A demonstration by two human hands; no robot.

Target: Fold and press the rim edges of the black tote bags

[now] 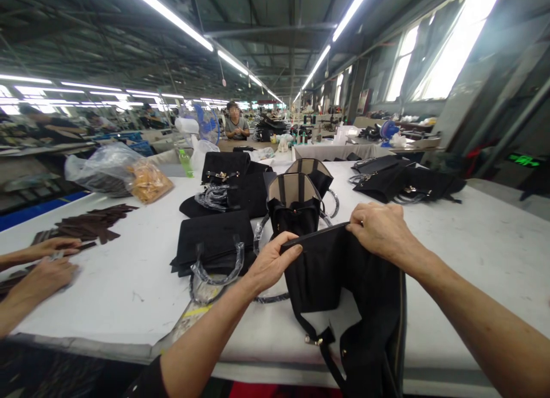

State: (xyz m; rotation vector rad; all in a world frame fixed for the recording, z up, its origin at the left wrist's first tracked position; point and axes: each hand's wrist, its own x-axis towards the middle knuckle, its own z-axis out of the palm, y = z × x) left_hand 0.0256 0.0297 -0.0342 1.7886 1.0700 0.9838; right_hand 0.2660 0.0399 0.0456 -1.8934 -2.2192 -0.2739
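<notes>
Both my hands pinch the top edge of a black handbag piece (320, 278), which hangs down over the front of the table. My left hand (275, 257) is closed on the left end of that edge, thumb on top. At the right end, my right hand (382, 226) is closed on the same edge. A strap with a small metal clasp (313, 341) dangles from the black piece. Just behind it stands an open black handbag (294, 206) with a beige lining. To the left lies a stack of flat black bag pieces (215, 237) with a plastic-wrapped handle (219, 275).
More black bags (408, 177) lie at the right back of the white table (485, 255). At left, another person's hands (54, 266) handle dark brown strips (92, 223). Plastic bags (150, 180), a green bottle (185, 163) and a fan (206, 123) stand farther back.
</notes>
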